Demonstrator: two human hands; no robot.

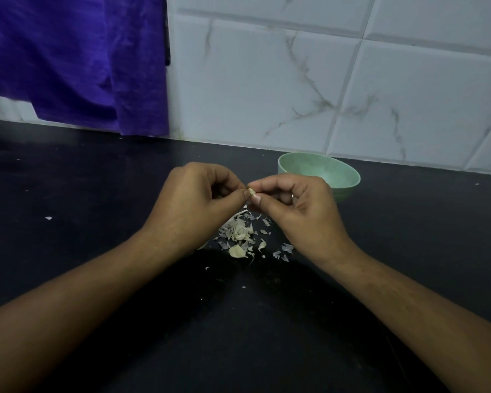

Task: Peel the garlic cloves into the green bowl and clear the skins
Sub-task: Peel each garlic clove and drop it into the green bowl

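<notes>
A small garlic clove [251, 191] is held above the black counter, pinched between the fingertips of my left hand [199, 197] and my right hand [298, 205]. Most of the clove is hidden by my fingers. Below the hands lies a heap of papery skins [238, 231] mixed with a few unpeeled cloves, among them one clove [236, 251] at the near edge. The green bowl [343, 168] stands just behind my right hand, which covers its lower left part; what lies inside the bowl cannot be made out.
The black counter [97, 194] runs back to a white marble-tiled wall [323, 80]. A purple cloth [74, 61] hangs at the back left, down to the counter's rear edge. A stray skin flake [48, 218] lies far left.
</notes>
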